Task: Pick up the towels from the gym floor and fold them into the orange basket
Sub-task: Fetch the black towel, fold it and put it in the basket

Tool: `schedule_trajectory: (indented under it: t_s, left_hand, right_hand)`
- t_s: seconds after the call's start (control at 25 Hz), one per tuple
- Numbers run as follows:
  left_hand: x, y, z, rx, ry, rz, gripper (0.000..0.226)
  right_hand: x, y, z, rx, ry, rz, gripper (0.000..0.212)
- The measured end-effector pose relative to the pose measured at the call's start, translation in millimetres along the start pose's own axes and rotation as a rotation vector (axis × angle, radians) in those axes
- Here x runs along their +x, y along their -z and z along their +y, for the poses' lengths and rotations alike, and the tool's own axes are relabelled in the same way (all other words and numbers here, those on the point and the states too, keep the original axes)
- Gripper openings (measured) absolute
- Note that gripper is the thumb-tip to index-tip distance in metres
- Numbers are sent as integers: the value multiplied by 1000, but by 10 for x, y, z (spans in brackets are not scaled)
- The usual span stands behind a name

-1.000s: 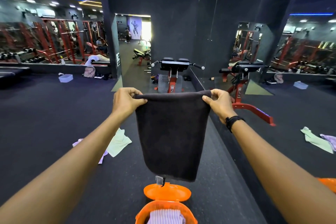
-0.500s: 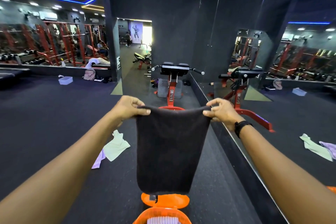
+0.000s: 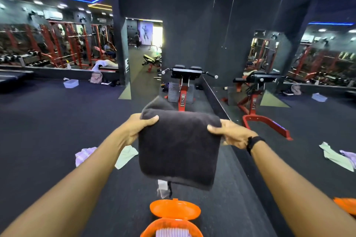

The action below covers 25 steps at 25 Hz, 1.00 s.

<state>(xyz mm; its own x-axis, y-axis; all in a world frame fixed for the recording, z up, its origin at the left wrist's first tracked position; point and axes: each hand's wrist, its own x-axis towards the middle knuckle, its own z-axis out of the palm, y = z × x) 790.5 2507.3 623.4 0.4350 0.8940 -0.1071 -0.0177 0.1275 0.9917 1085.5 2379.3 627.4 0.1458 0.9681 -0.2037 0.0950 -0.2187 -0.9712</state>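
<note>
Folded over since a moment before: dark towel [image 3: 178,148] doubled, clamped by left hand [image 3: 137,128] and right hand [image 3: 232,133], fingers pinching each side, above orange basket [image 3: 171,226]. Two pale towels [image 3: 125,157] left on dark gym floor [image 3: 48,121]; mirror wall [image 3: 289,63] right.

open dark gym floor [image 3: 48,131] stretches wide to the left, with a lilac towel [image 3: 84,155] and a pale green towel [image 3: 126,157] lying on it just left of the arms. a mirrored wall [image 3: 289,63] closes off the right side. a red exercise bench [image 3: 183,90] stands ahead, past the held dark towel [image 3: 179,150]. below it the orange basket [image 3: 171,227] sits open, lid [image 3: 174,209] tipped back, a striped towel inside.
</note>
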Motion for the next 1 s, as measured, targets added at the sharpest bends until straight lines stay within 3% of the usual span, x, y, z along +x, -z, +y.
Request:
schedule_trajectory:
  t_s: [0.12,0.2,0.32,0.44,0.52,0.6,0.64,0.72,0.8,0.88,1.0]
  left_hand:
    - [7,-8,-107,-12,13,41,42]
    - [-33,23,-95,-15,13,12,68]
    - [-47,50,-64,314,-30,161,100]
    - [-71,-3,-56,571,-135,52,109]
    - [-55,-16,-53,761,-247,21,80]
    - [-34,-8,-14,947,-328,112,38]
    - [-17,1,12,1036,-345,171,27]
    - [6,48,84,1151,-358,195,21]
    - [-7,136,145,1064,-371,25,18]
    - [-85,142,149,976,-300,-82,28]
    - [-131,-47,66,1045,-206,45,38]
  right_hand:
    - [33,-69,93,78,81,116,43]
    - [17,-52,10,245,191,129,68]
    - [8,-73,-33,65,206,145,92]
    - [36,-106,36,-79,219,262,81]
    - [43,-120,18,-327,282,302,56]
    - [54,-122,0,-682,304,289,23]
    - [44,-120,-22,-730,313,286,19]
    - [-32,-123,-80,-601,375,230,13]
    - [-109,-56,-105,-321,339,108,26]
    - [-111,-60,-48,-227,223,65,27]
    - [35,-187,61,-459,235,392,30]
